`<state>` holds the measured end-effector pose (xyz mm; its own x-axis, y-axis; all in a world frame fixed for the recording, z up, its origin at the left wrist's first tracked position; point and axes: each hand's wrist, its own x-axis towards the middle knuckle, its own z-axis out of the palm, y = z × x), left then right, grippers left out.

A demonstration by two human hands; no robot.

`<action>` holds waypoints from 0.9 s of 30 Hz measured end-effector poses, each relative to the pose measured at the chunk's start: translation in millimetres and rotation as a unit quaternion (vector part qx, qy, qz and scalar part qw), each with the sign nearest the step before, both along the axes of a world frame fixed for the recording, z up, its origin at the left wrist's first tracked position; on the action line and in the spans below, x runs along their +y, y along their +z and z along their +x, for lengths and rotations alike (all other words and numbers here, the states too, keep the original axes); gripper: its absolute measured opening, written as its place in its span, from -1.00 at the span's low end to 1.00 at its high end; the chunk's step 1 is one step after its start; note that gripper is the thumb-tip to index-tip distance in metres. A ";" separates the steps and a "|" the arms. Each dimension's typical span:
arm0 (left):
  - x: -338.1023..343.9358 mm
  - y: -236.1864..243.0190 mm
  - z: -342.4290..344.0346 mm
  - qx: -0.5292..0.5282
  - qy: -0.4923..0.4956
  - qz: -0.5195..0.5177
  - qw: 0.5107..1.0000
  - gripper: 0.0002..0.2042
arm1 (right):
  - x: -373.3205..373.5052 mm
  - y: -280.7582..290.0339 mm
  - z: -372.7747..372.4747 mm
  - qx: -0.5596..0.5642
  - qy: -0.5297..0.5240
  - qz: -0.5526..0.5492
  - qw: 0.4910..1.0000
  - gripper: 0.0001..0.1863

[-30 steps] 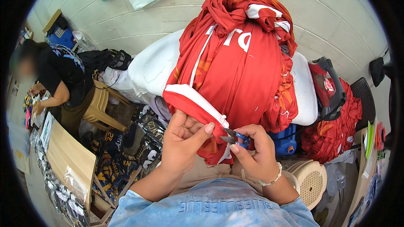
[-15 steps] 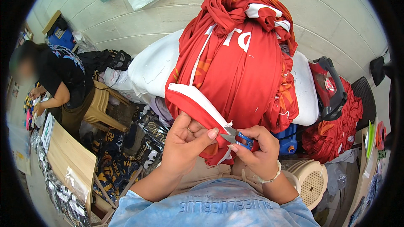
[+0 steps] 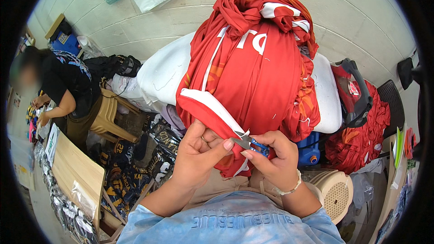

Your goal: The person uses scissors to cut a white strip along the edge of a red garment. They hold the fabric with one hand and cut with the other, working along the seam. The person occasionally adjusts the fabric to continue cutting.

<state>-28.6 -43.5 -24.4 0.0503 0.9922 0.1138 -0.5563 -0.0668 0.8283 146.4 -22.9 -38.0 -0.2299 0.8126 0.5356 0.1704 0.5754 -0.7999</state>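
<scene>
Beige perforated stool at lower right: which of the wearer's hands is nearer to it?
Right. The right hand, holding blue-handled snips, is up and left of the stool; the left hand is farther left, holding red fabric.

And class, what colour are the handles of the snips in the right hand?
The handles are blue, seen best in the head view.
</scene>
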 end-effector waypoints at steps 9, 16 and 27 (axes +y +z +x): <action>0.8 -0.8 -1.0 0.000 -0.012 -0.003 1.000 -0.55 | -0.6 -4.8 -1.5 0.002 -0.025 -0.010 1.000 -0.72; 1.1 -0.4 3.3 0.022 0.030 0.011 0.999 -0.56 | -0.3 -9.1 -2.1 0.131 0.068 -0.174 0.974 -0.79; 10.5 -2.1 -5.4 0.015 0.066 -0.003 0.998 -0.53 | -3.5 -14.6 -0.9 0.173 0.076 -0.237 0.953 -0.76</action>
